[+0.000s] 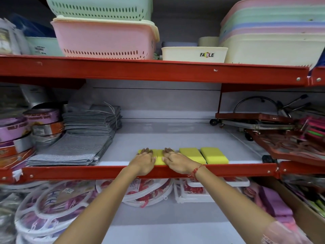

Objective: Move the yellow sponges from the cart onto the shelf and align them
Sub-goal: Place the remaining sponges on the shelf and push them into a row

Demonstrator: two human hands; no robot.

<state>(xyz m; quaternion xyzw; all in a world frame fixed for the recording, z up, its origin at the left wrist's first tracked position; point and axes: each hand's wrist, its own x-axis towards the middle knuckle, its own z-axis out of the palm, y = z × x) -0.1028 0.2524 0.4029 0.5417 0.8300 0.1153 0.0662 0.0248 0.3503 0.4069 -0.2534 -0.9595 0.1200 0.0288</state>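
Observation:
Several yellow sponges lie in a row along the front of the white shelf (175, 138), just behind its red front rail (237, 169). Two sponges on the right, one (191, 154) and another (213, 154), lie free and side by side. My left hand (143, 160) rests flat on the leftmost sponge (139, 151). My right hand (175, 160) lies flat over the sponge beside it (159, 156). Both hands press down with fingers extended, hiding most of those two sponges. The cart is out of view.
Folded grey cloths (84, 138) are stacked on the shelf's left, next to round tins (26, 131). Red metal trolleys (272, 131) lean at the right. Plastic baskets (105, 37) fill the shelf above; packaged hangers (52, 205) lie below.

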